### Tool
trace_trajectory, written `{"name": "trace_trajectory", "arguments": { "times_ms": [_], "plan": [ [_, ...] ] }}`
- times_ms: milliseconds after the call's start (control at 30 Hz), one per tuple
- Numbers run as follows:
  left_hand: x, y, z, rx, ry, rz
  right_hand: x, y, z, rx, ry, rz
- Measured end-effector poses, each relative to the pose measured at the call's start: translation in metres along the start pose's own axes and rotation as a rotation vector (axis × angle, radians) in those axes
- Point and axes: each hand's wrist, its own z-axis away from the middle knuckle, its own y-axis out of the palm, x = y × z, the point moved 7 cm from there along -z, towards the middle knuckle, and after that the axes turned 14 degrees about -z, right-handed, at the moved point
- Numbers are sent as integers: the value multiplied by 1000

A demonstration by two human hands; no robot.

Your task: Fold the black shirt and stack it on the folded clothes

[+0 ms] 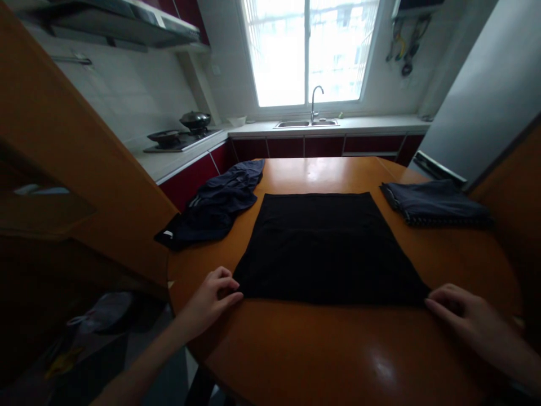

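A black cloth [325, 248] lies spread flat in a rough square on the round wooden table [321, 349]. My left hand [210, 301] pinches its near left corner, fingers closed on the fabric. My right hand [469, 321] holds the near right corner, fingers curled at the cloth's edge. Both hands rest low on the tabletop at the cloth's near edge.
A crumpled dark garment [215, 206] hangs over the table's left edge. A folded dark garment [435, 203] lies at the right. Behind are a counter with a sink [306, 123], a stove with pans [181, 138], a window, and a grey fridge [477, 96] at right.
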Motion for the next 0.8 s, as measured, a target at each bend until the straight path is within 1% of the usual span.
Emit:
{"name": "trace_trajectory", "arguments": {
  "times_ms": [67, 100, 133, 200, 267, 300, 333, 400, 467, 533, 567, 633, 733, 800],
  "plan": [
    [-1, -3, -4, 70, 16, 9, -5, -1, -3, 70, 24, 21],
    [-3, -7, -8, 72, 16, 7, -6, -3, -6, 87, 33, 38],
    [-5, -14, -13, 46, 14, 0, -3, -6, -10, 83, 30, 59],
    [-14, -28, -28, -60, 33, -20, 10, -10, -25, 21, -21, 98],
    [-29, -35, -51, -142, 109, -36, 33, -7, -46, -46, -119, 117],
    [-38, -34, -66, -157, 164, -44, 45, -1, -60, -61, -177, 117],
    [-46, -31, -82, -157, 218, -54, 57, 8, -75, -54, -233, 116],
    [-59, -19, -118, -143, 302, -80, 76, 29, -107, 9, -319, 116],
    [-65, -5, -153, -112, 337, -97, 89, 48, -139, 85, -360, 120],
    [-68, 11, -179, -38, 365, -94, 94, 62, -164, 186, -365, 115],
    [-69, 18, -187, 2, 382, -85, 95, 67, -174, 233, -357, 110],
    [-71, 27, -195, 59, 403, -57, 92, 73, -186, 311, -319, 88],
    [-70, 32, -194, 83, 403, -37, 86, 78, -189, 389, -281, 66],
    [-68, 33, -192, 102, 400, -46, 83, 79, -187, 412, -271, 63]
  ]
}}
